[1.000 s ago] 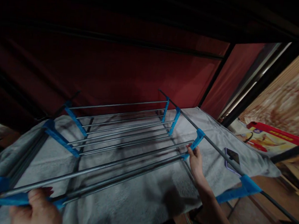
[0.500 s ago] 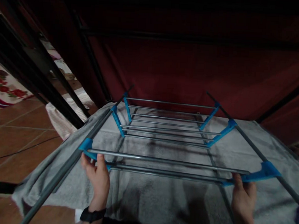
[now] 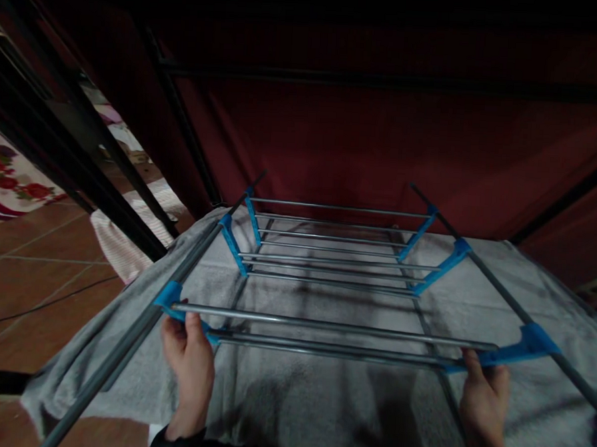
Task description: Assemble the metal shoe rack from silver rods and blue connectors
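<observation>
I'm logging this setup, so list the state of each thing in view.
Left hand: closed on the near left bracket.
Right hand: closed on the near right bracket.
Rack: resting on the grey cloth.
Front rod: spans both brackets; seating unclear.
Grey cloth: spread out, wrinkled.
Red curtain: hanging behind.
Cable: stretched loosely across the floor.

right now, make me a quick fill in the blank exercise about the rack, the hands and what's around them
The rack's brackets are ____ in colour. The cloth under the rack is ____ in colour. Of the rack's nearest and farthest tiers, the left hand and right hand hold the ____ one. The floral fabric shows at the picture's ____ edge.

Missing words: blue; grey; nearest; left.
</observation>
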Motion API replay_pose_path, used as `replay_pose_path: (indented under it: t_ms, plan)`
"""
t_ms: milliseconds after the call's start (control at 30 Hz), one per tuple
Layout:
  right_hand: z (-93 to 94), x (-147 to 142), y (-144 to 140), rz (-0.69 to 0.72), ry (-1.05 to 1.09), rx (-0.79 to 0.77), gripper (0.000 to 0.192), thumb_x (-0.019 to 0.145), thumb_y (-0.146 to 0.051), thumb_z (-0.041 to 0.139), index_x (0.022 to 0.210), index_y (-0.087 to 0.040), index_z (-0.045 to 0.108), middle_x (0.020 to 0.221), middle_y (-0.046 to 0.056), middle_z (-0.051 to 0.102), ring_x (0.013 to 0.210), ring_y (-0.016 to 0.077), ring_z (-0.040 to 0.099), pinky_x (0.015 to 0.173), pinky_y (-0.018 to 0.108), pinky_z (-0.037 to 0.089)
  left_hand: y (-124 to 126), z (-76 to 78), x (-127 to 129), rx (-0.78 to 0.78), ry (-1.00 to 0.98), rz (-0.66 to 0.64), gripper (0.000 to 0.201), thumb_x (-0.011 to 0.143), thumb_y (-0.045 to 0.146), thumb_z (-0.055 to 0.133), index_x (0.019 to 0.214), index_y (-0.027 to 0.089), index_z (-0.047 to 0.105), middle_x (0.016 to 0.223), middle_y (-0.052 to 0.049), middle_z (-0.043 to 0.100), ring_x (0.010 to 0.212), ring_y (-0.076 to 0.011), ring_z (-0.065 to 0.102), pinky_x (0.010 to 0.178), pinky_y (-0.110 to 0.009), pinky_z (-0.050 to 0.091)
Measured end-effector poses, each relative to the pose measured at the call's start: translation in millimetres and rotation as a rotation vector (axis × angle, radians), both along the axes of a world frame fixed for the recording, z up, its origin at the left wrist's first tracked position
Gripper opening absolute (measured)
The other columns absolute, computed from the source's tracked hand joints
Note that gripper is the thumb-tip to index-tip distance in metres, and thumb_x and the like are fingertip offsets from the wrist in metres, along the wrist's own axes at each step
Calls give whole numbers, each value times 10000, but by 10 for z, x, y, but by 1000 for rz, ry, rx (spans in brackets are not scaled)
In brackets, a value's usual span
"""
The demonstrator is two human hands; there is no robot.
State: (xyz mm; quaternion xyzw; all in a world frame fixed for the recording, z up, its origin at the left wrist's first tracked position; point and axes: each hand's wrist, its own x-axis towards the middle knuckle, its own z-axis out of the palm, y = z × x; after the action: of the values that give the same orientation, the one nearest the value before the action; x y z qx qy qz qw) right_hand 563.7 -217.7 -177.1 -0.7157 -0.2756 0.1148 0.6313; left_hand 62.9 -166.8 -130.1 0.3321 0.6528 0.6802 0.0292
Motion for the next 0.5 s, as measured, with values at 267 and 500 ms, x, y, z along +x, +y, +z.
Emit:
replay_pose_path:
  t_ms: [267, 500]
  plan:
    - [6, -12, -2, -25, 4, 4, 473, 768, -638, 717, 993, -241, 591, 966, 13, 606, 992, 267, 577, 1007, 463, 420, -12, 76, 15, 44, 46, 50, 331, 958, 465, 603, 1126, 185, 657, 998, -34, 647, 921, -218, 609, 959, -415, 513]
    - [-157, 17, -26, 15, 2, 17, 472, 773, -603, 716, 1045, -237, 595, 1035, 11, 619, 1071, 251, 578, 1066, 441, 411, 71, -9, -48, 73, 66, 77, 304, 943, 442, 604, 1091, 181, 649, 954, -19, 591, 871, -208, 567, 944, -420, 503]
